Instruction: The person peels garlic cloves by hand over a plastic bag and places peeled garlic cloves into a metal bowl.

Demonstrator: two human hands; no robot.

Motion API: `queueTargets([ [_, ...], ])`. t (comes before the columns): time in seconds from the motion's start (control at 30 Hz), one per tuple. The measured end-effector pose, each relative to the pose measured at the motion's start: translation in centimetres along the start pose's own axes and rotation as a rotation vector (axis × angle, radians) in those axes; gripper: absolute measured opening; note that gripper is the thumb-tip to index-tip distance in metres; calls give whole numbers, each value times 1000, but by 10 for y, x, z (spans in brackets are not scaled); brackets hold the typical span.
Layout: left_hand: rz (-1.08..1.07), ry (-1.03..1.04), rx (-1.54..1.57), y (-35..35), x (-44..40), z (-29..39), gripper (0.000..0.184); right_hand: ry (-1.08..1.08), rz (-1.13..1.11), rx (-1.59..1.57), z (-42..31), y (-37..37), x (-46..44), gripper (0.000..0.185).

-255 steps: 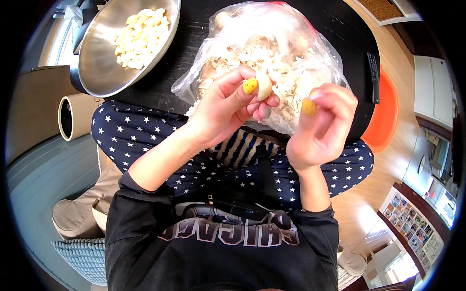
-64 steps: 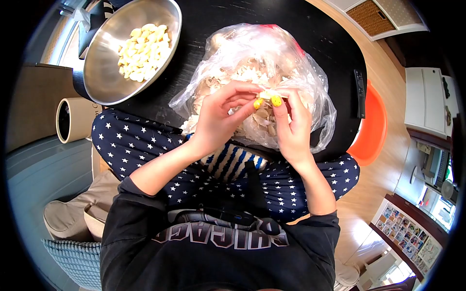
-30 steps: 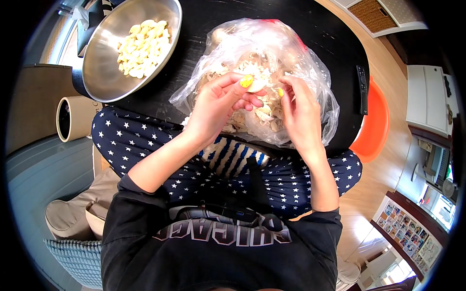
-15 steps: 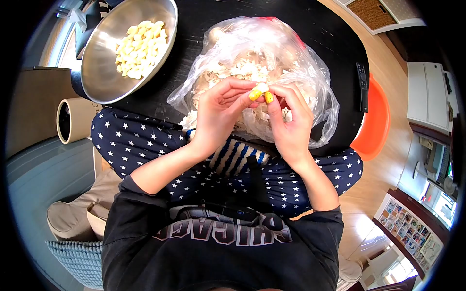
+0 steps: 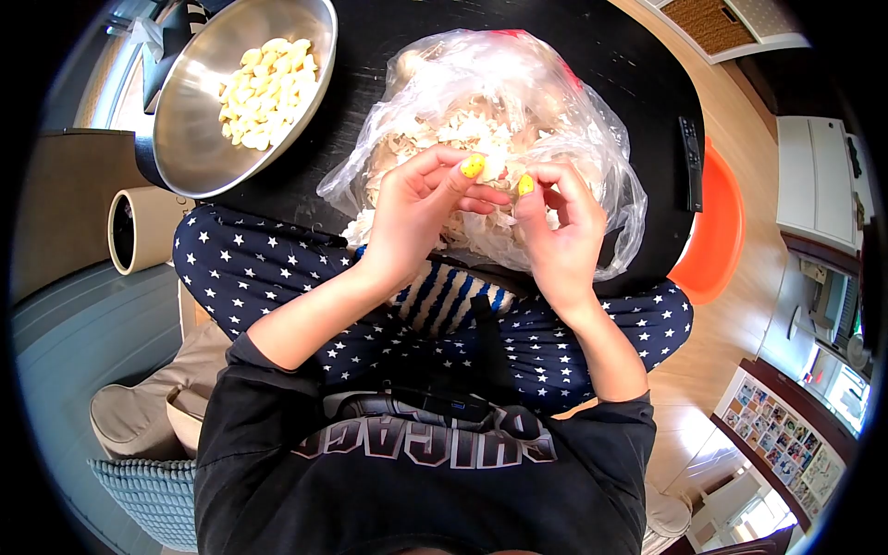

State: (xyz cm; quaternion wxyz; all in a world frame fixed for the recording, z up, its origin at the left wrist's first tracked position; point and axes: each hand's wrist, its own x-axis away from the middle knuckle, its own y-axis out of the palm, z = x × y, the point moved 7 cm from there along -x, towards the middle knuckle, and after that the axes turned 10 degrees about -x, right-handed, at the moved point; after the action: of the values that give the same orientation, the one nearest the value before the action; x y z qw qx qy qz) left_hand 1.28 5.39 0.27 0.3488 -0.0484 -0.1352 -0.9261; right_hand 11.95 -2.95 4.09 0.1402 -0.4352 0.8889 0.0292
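Over the near part of a clear plastic bag (image 5: 407, 88) full of pale garlic skins (image 5: 462, 134), both my hands are raised a little apart. My left hand (image 5: 421, 203) is closed, thumb against fingers, on a pale garlic clove (image 5: 492, 166) that is hard to tell from the skins behind it. My right hand (image 5: 562, 222) is pinched just to the right of it, thumb against forefinger; what it holds, if anything, is too small to name. At the upper left stands a steel bowl (image 5: 185, 139) with several peeled cloves (image 5: 268, 92).
The bag and bowl rest on a black table (image 5: 370, 28). A black remote control (image 5: 690, 162) lies near its right edge, beside an orange seat (image 5: 717, 231). A cream cylindrical container (image 5: 153, 227) is at the left. My crossed legs in star-patterned trousers (image 5: 268, 268) are below the table edge.
My hands met at the clove half a second ago and have now moved apart, the right one slightly to the right. The bowl's cloves look the same.
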Motion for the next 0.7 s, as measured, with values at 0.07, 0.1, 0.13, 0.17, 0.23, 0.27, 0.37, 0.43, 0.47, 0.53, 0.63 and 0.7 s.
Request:
queueTargets([
  [0.07,5,-14,37,-1,-2,0,22,-8,20,-22,4,-3,0,6],
  [0.1,11,-27,74,-2,-3,0,22,-16,39,-44,6,-6,-1,5],
  [0.13,11,-27,74,-3,-3,0,22,-16,39,-45,5,-9,-3,5],
  [0.17,18,-43,98,-4,-3,-2,22,31,-12,80,6,-9,-6,5],
  [0.23,26,-59,122,-6,-4,-3,21,78,-101,303,7,-9,-10,11],
  [0.27,2,-74,87,-5,-5,-3,19,78,-102,303,6,-8,-12,11],
  [0.37,-66,-62,-30,-4,-5,-2,17,12,-111,106,-5,-5,-14,25],
  [0.43,-110,-36,-113,-1,-4,-1,16,61,-188,45,1,0,-11,24],
  [0.47,-98,-46,-121,-1,-4,-1,16,108,-262,-16,5,5,-8,24],
  [0.53,-87,-57,-129,-1,-4,-2,16,155,-221,-92,9,9,-4,21],
  [0.63,-15,-5,-102,-4,-4,2,18,241,-70,-277,14,4,-2,17],
  [0.7,8,8,-117,-3,-3,6,21,158,-53,-167,8,2,-3,15],
])
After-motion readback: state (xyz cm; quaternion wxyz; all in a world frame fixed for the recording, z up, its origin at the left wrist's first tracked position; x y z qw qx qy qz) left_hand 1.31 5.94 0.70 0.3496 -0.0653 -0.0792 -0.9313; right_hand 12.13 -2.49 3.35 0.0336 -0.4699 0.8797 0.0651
